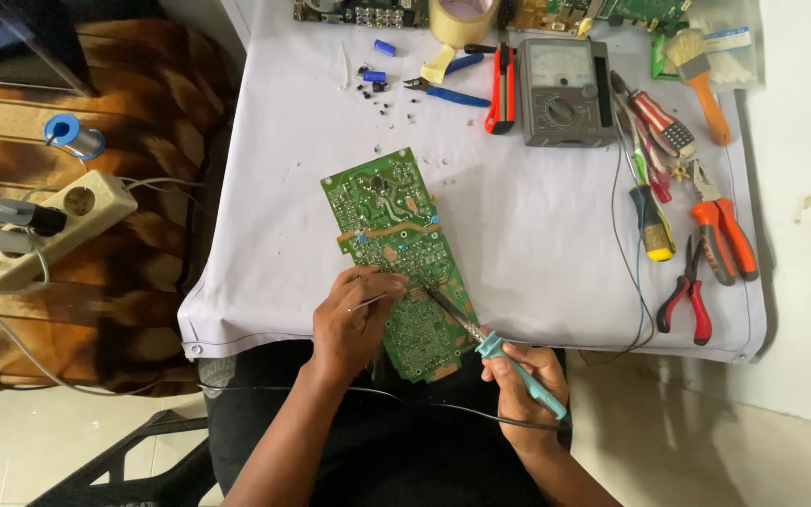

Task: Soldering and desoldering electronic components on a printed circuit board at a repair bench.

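Observation:
A long green circuit board point(389, 218) lies solder-side up on a white cloth-covered table point(537, 244), its near end over the table's front edge. My left hand point(354, 319) rests on the board's left side and pinches a thin strand of solder wire point(374, 300) toward the middle. My right hand point(526, 387) grips a teal-handled soldering iron point(509, 361); its dark tip point(432, 295) touches the board next to the wire's end. The iron's black cord point(462, 411) trails across my lap.
At the table's back stand an analogue multimeter point(565, 92), a tape roll point(462, 19), red cutter point(499, 89), blue pliers point(448, 92), small loose parts point(374, 83). Screwdrivers point(650, 178), brush point(701, 80), orange and red pliers point(725, 239) lie right. A power strip point(44, 230) and solder spool point(72, 133) sit left.

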